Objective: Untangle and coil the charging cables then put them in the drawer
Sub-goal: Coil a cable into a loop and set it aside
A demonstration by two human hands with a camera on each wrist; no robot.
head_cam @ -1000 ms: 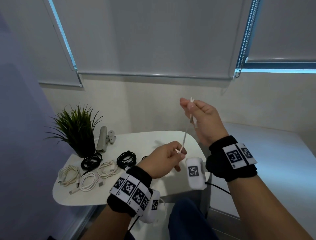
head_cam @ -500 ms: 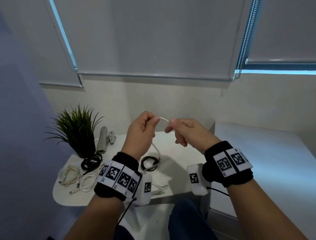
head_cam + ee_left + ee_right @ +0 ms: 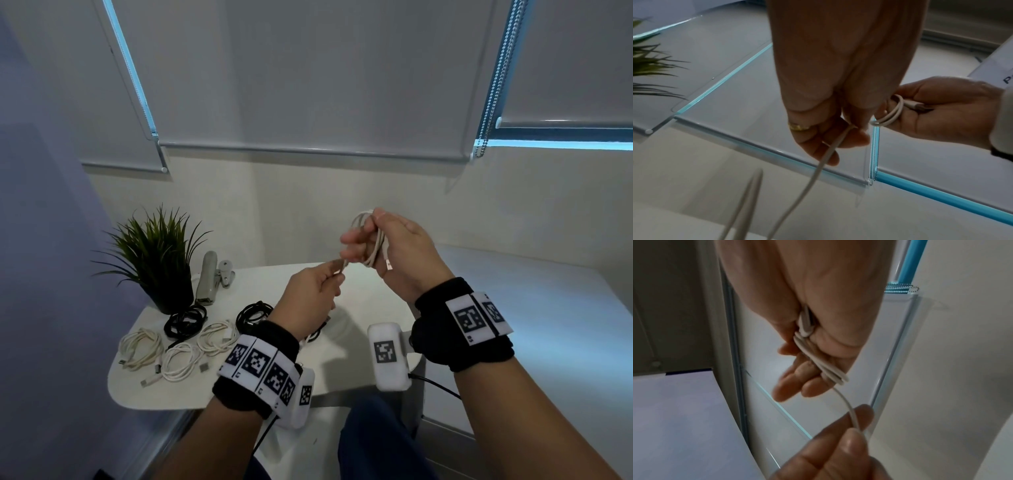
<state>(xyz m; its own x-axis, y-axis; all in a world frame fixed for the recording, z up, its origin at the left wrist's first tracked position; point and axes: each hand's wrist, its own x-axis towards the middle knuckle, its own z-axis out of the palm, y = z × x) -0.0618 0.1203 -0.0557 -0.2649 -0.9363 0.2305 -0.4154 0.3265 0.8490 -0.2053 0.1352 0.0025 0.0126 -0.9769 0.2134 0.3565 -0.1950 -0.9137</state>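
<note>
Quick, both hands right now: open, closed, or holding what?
Left hand: closed, pinching the loose run of the white cable.
Right hand: closed around the cable's coiled loops.

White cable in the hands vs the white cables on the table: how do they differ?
The white cable in the hands is up in the air, the white cables on the table lie flat. It is only partly wound: loops in the right hand, a loose tail pinched by the left hand; the table ones are finished coils. Both are thin and white.
</note>
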